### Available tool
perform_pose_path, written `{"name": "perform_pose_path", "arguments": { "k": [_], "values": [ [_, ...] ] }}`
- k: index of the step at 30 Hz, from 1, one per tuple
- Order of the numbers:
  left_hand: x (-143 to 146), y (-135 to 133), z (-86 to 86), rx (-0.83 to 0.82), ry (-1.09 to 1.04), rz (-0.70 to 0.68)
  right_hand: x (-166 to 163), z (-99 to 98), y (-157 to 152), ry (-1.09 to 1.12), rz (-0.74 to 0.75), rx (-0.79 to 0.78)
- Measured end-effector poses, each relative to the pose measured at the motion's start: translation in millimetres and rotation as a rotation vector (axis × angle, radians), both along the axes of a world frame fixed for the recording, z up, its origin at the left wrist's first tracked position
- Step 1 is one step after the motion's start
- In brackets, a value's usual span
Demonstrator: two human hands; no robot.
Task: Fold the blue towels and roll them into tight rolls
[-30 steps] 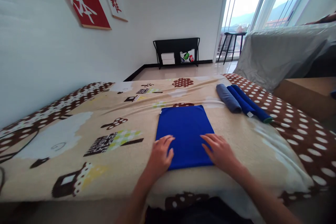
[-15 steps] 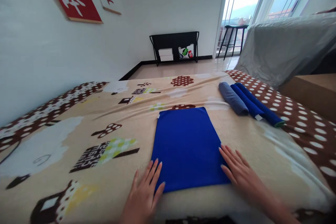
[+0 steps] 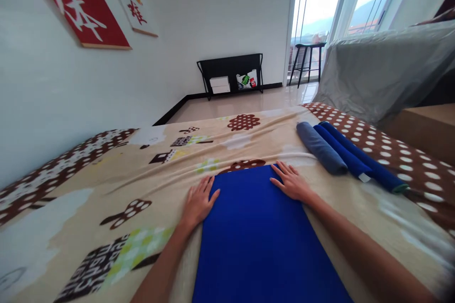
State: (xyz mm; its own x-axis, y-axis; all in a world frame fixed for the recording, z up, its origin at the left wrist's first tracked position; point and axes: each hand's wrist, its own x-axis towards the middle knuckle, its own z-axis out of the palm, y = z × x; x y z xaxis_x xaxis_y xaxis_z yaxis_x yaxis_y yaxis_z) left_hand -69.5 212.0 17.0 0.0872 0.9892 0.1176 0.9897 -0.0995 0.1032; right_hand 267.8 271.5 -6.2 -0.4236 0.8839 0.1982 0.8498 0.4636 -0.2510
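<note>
A plain blue towel (image 3: 259, 232) lies flat on the patterned blanket (image 3: 156, 173), its near edge out of view. My left hand (image 3: 199, 201) rests at its far left corner, fingers stretched out, thumb along the edge. At the far right corner my right hand (image 3: 289, 181) lies flat with fingers spread, partly on the fabric. Neither hand grips anything. Three rolled towels lie side by side to the right: a grey-blue roll (image 3: 321, 148), a blue roll (image 3: 341, 150) with a white tag, and a darker blue roll (image 3: 366, 157) with a green edge.
Brown polka-dot borders (image 3: 394, 151) run along both sides of the blanket. Beyond it stand a low black rack (image 3: 231, 66) and a black stool (image 3: 308, 57) by the window. Something under a plastic cover (image 3: 377, 66) and a brown box (image 3: 430, 128) stand at the right.
Both hands have slid forward along the towel's sides, from its near part to its two far corners. The view has shifted, and the towel's near edge has left the picture.
</note>
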Motion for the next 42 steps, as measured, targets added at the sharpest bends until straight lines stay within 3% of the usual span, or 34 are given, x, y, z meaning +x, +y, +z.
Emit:
{"name": "perform_pose_path", "arguments": {
  "k": [4, 12, 18, 22, 31, 37, 42],
  "values": [
    [-28, -4, -6.2, 0.011, -0.027, 0.041, 25, -10.5, 9, -0.011, -0.04, -0.008],
    [-29, 13, -5.0, 0.02, -0.134, 0.057, 16, -10.0, 11, -0.028, -0.045, -0.031],
    [-24, 48, 6.6, 0.023, -0.282, 0.088, 4, 3.2, 12, -0.024, -0.056, -0.002],
    [-23, 68, 7.2, -0.054, -0.384, 0.14, -4, 0.7, 12, -0.012, -0.014, 0.006],
    [-30, 70, 17.8, -0.06, -0.465, 0.248, -3, -6.1, 11, 0.017, 0.008, 0.007],
    [-2, 41, 31.0, 0.129, -0.273, 0.242, -7, 8.4, 3, 0.006, -0.014, 0.043],
    [63, 30, 26.2, 0.152, -0.151, -0.038, -66, 23.8, -6, 0.003, 0.045, 0.074]
  ]
}}
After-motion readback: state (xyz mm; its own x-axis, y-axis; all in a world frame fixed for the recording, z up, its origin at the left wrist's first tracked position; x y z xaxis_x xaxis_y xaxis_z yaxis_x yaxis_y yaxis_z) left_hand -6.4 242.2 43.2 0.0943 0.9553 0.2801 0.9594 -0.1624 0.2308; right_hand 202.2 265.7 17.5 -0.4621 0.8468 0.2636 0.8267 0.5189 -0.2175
